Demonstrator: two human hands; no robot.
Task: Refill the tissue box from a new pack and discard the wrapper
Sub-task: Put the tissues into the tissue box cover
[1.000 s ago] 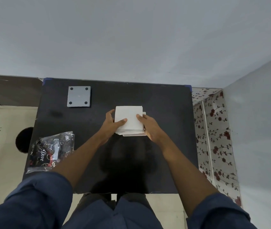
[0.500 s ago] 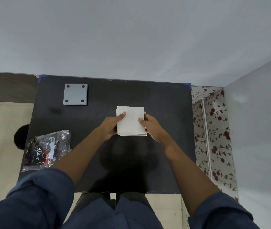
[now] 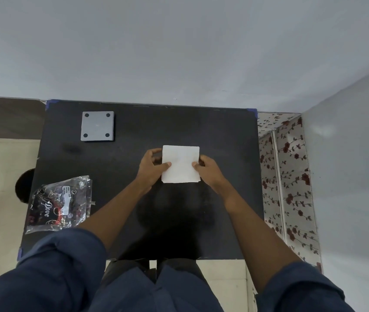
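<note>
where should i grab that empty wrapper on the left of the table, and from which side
Take the wrapper by its crumpled upper right corner, near the torn clear edge, coming from above with the left hand once it lets go of the tissue stack. That corner looks puckered up off the black table; the rest lies flat, so a pinch grip probably suits best.

Legible text, one item: crumpled clear wrapper (image 3: 60, 207), lying at the left edge of the bench (image 3: 201, 129) near its near-left corner. Printed on its dark panel in white script, the brand word "Dove", running sideways to the viewer. A white label strip beside the word carries small print and a round emblem, too small to read. Red and gold ornament surrounds the brand word; no numbers can be made out. Nothing else on the bench bears readable text.
</note>
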